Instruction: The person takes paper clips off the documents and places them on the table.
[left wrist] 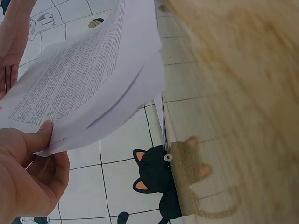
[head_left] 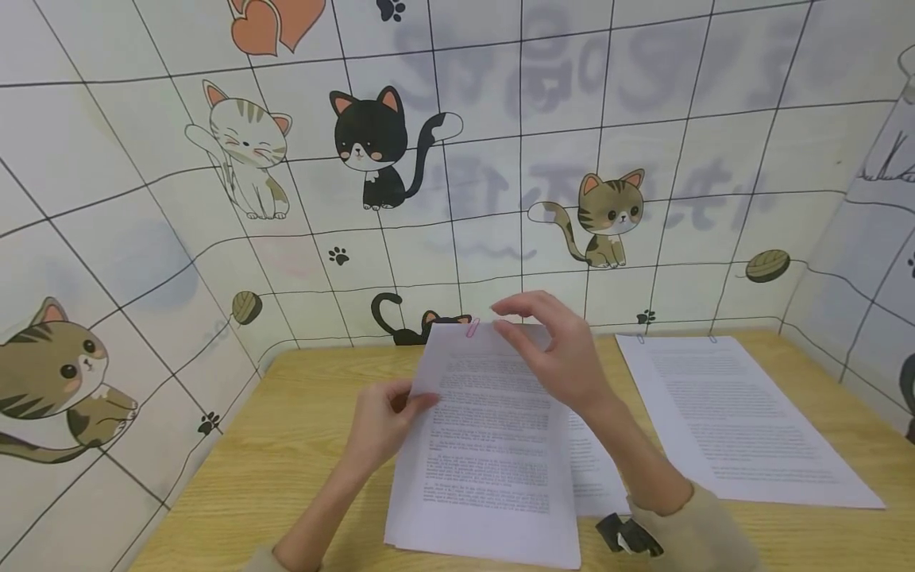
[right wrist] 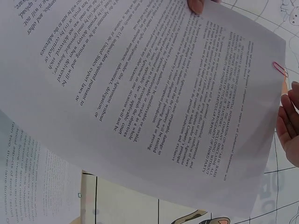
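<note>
A sheaf of printed sheets point(head_left: 493, 453) stands tilted up off the table, its lower edges slightly fanned. My left hand point(head_left: 379, 421) pinches its left edge, thumb on the printed face and fingers behind. A pink paper clip point(head_left: 472, 327) sits on the top edge, left of its middle; it also shows red at the paper's edge in the right wrist view. Close by the top right corner is my right hand point(head_left: 565, 357), thumb and index finger curved and apart. In the right wrist view, its fingers point(right wrist: 286, 121) are beside the clipped edge, with nothing visible between them.
On the wooden table point(head_left: 300, 445), another printed sheet point(head_left: 596, 469) lies partly under the held sheaf. Farther right lies a printed document point(head_left: 743, 421) with two small clips along its top edge. A cloth wall point(head_left: 486, 143) with cartoon cats encloses the back and sides.
</note>
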`<action>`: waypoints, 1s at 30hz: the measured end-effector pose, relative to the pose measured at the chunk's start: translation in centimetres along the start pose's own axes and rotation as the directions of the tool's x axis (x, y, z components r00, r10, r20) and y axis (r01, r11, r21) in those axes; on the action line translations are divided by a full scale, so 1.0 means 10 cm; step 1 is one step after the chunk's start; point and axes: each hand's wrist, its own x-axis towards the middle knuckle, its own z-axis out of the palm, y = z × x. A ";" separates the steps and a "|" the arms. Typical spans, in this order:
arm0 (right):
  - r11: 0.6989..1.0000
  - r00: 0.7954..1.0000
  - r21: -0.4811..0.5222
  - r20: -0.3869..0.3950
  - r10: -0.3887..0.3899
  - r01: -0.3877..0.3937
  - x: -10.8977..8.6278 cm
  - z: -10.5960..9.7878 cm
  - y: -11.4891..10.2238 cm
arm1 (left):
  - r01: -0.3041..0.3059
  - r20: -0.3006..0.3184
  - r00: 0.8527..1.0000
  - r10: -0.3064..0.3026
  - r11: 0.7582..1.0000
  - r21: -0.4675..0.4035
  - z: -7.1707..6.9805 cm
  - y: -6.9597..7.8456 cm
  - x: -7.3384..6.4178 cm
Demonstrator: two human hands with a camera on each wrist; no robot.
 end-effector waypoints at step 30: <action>0.995 0.998 0.079 0.001 -0.059 0.059 -0.05 0.13 -0.05 | -0.022 0.005 1.000 0.022 1.000 0.016 0.01 0.01 -0.02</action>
